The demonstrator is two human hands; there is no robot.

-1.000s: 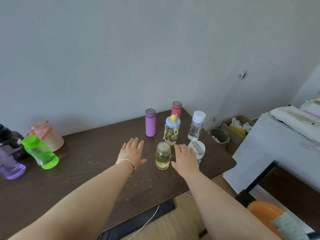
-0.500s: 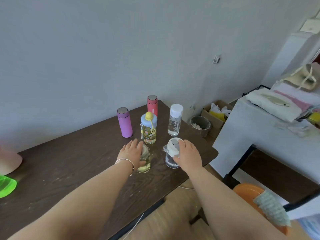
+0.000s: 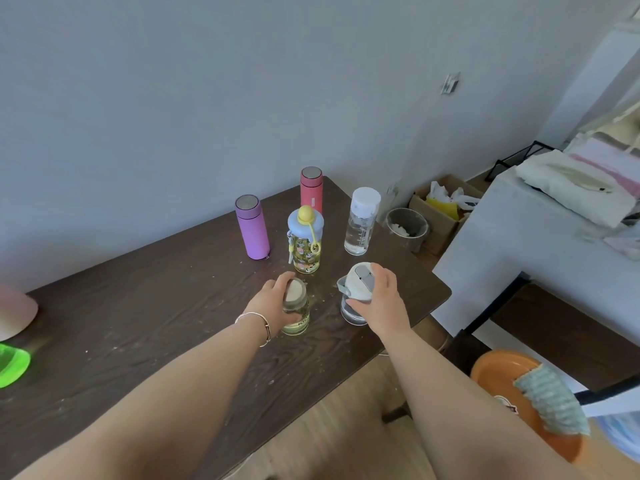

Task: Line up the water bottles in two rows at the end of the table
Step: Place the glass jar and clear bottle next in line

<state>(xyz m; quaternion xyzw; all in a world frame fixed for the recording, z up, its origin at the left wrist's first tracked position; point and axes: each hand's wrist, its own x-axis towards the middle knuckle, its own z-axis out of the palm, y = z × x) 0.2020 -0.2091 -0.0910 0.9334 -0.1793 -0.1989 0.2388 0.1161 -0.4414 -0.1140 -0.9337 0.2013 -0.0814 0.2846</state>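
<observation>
Dark table (image 3: 145, 327): yellow-liquid jar (image 3: 296, 313), clear water bottle (image 3: 360, 221), hands around two.

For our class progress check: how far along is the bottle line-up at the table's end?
Done: purple flask, pink flask, cartoon bottle and clear bottle stand grouped. In hand: left hand grips the yellowish jar, right hand the grey-lidded bottle. Left: the green bottle.
</observation>
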